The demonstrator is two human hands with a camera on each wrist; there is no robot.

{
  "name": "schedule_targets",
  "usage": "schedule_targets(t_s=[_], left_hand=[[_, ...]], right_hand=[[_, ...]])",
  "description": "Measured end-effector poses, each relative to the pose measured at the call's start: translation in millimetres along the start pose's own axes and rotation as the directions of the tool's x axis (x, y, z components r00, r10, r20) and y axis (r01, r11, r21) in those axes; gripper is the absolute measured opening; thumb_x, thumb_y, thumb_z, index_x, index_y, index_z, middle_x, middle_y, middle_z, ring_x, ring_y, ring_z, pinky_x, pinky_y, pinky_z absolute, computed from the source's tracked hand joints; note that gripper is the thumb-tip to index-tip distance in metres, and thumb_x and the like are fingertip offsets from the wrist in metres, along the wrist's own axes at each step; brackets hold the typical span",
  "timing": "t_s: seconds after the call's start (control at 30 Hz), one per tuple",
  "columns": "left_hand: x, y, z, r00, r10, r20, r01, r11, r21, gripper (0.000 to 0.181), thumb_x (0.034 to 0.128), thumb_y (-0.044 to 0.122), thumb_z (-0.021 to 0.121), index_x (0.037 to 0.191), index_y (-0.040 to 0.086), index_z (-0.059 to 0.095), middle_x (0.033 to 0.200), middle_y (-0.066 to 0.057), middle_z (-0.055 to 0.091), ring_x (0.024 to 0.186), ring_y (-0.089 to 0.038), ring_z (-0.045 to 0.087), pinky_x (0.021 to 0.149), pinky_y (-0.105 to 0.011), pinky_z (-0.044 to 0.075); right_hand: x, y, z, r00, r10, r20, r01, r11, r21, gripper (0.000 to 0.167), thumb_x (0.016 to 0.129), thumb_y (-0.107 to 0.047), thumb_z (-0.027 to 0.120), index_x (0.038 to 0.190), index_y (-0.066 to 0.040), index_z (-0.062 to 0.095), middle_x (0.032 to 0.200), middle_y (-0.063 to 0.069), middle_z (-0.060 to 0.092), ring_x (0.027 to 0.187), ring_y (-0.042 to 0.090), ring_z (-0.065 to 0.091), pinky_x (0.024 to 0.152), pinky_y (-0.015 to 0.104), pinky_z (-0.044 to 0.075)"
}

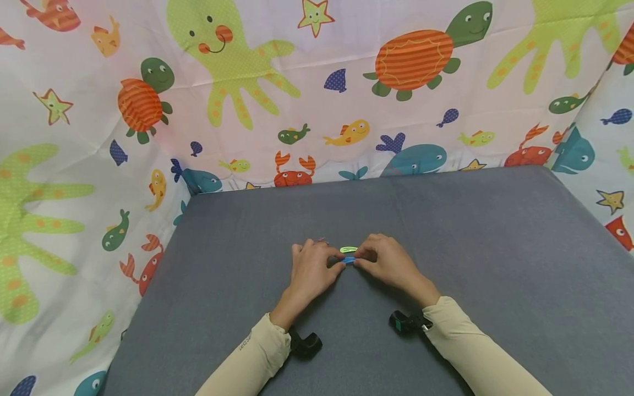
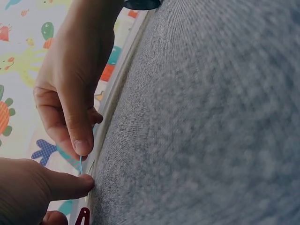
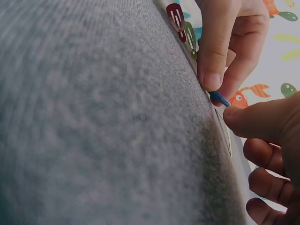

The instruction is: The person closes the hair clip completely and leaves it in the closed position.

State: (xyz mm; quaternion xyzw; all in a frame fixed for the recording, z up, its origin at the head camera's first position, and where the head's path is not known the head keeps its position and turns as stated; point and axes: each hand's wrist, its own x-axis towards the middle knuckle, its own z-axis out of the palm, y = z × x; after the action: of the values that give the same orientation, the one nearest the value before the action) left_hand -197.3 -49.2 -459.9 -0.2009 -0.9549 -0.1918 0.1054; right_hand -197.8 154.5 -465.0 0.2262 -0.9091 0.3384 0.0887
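A blue hair clip [image 1: 349, 259] is pinched between the thumbs and forefingers of both hands, just above the grey table. My left hand [image 1: 313, 269] grips its left end, and the right hand [image 1: 391, 263] has the opposite end. Fingertips cover much of the clip; in the right wrist view a short stretch of the blue clip [image 3: 219, 98] shows. Right behind it lies a yellow-green hair clip [image 1: 349, 249]. Beyond my left hand, the right wrist view shows a dark red hair clip [image 3: 175, 18] and a green hair clip [image 3: 190, 40].
The grey cloth-covered table [image 1: 238, 247] stretches out on all sides of the hands. A curtain [image 1: 317, 104] printed with sea animals hangs along its back and sides. Black wrist cameras, such as the left one [image 1: 306, 345], sit under both wrists.
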Motion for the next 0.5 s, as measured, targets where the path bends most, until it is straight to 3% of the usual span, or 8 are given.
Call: schedule_targets(t_s=[0.23, 0.5], left_hand=[[-1.0, -0.8, 1.2, 1.0, -0.001, -0.008, 0.001, 1.0, -0.005, 0.012, 0.0848, 0.035, 0.083, 0.097, 0.032, 0.083, 0.065, 0.009, 0.059, 0.066, -0.01, 0.038, 0.074, -0.04, 0.024], [0.6, 0.0, 2.3, 0.999, -0.039, 0.003, 0.039, 0.999, 0.004, 0.012, 0.0849, 0.035, 0.083, 0.097, 0.032, 0.083, 0.063, 0.011, 0.058, 0.068, -0.011, 0.042, 0.073, -0.04, 0.022]], right_hand=[[-0.3, 1.1, 2.1, 1.0, 0.012, -0.009, -0.012, 1.0, 0.002, 0.008, 0.082, -0.014, 0.085, 0.087, -0.014, 0.078, 0.083, -0.005, 0.068, 0.079, 0.011, 0.057, 0.073, 0.032, 0.045], [-1.3, 2.7, 6.0, 0.999, 0.025, -0.029, -0.024, 1.0, 0.018, 0.009, 0.081, -0.013, 0.086, 0.086, -0.014, 0.078, 0.082, -0.005, 0.069, 0.078, 0.012, 0.058, 0.075, 0.033, 0.043]])
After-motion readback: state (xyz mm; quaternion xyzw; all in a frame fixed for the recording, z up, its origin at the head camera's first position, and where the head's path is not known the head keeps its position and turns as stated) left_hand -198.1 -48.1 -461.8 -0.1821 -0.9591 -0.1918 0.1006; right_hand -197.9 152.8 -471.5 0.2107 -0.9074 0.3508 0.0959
